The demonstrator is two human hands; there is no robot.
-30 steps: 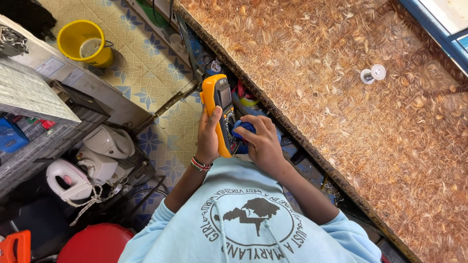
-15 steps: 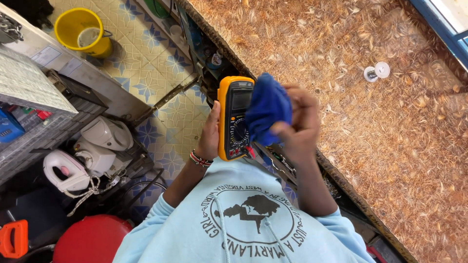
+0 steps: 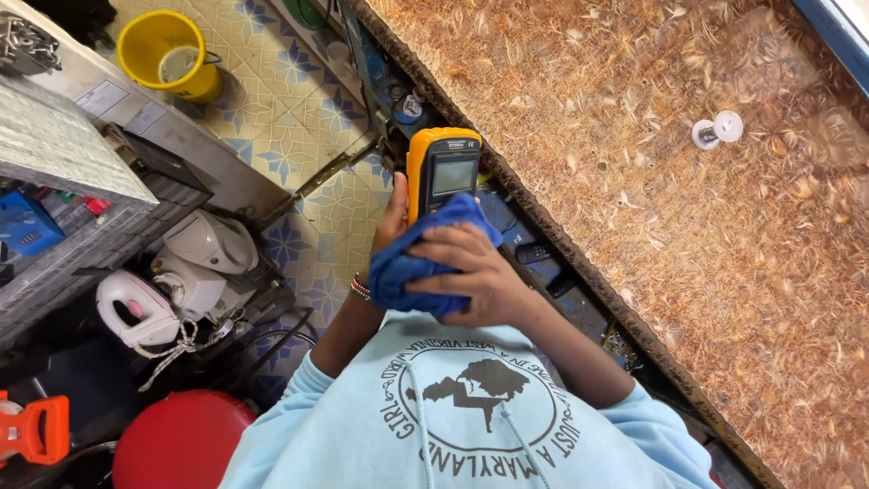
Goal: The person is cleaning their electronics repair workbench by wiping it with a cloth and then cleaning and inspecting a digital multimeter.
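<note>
Both hands (image 3: 471, 272) raised — multimeter (image 3: 442, 172), cloth (image 3: 407, 267)

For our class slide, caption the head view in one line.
Left hand holds a yellow meter; right hand presses a blue cloth on it.

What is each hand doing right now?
Left hand: closed around the yellow handheld multimeter.
Right hand: pressing a blue cloth on it.

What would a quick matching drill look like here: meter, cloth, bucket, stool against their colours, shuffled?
Things:
1. meter
2. cloth
3. bucket
4. stool

Colours:
A. red
B. yellow, standing on the tiled floor
C. orange case with a grey screen
D. blue, pressed on by the right hand

Pairs: 1-C, 2-D, 3-B, 4-A
</note>
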